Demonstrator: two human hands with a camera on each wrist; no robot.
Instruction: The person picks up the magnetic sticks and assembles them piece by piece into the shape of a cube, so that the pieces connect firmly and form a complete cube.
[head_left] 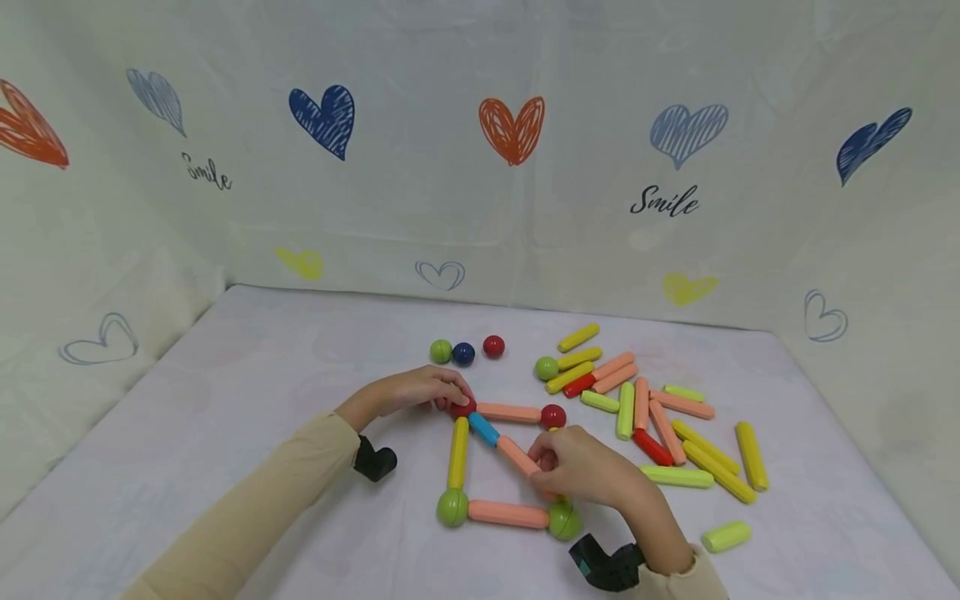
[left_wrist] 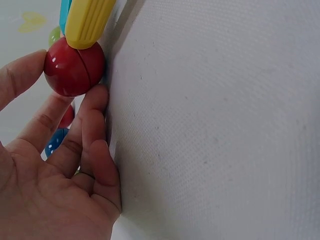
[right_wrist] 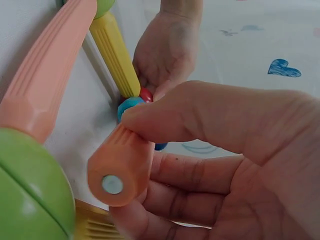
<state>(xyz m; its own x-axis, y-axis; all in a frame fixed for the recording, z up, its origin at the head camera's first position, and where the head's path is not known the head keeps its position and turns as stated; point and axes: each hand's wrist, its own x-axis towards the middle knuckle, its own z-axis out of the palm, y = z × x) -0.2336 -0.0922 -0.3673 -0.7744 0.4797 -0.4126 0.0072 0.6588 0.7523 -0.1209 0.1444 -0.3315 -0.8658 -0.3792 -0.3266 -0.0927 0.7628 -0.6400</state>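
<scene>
My left hand [head_left: 416, 389] pinches a red ball [left_wrist: 74, 70] at the far left corner of a four-sided frame of magnetic sticks and balls. From that ball run a yellow stick [head_left: 457, 454], a salmon stick [head_left: 510, 412] and a short blue stick [head_left: 483, 429]. My right hand [head_left: 592, 467] grips a second salmon stick [right_wrist: 122, 165] between thumb and fingers, in line with the blue one across the frame. Its bare end shows a round magnet, near the green ball [head_left: 565, 520] at the near right corner. Another green ball [head_left: 452, 507] and a red ball [head_left: 552, 416] form the other corners.
Loose yellow, salmon, red and green sticks lie scattered on the right, among them a long green stick [head_left: 675, 477] close to my right wrist. Behind the frame sit a green ball [head_left: 441, 351], a dark blue ball [head_left: 463, 354] and a red ball [head_left: 493, 347]. A patterned cloth hangs behind.
</scene>
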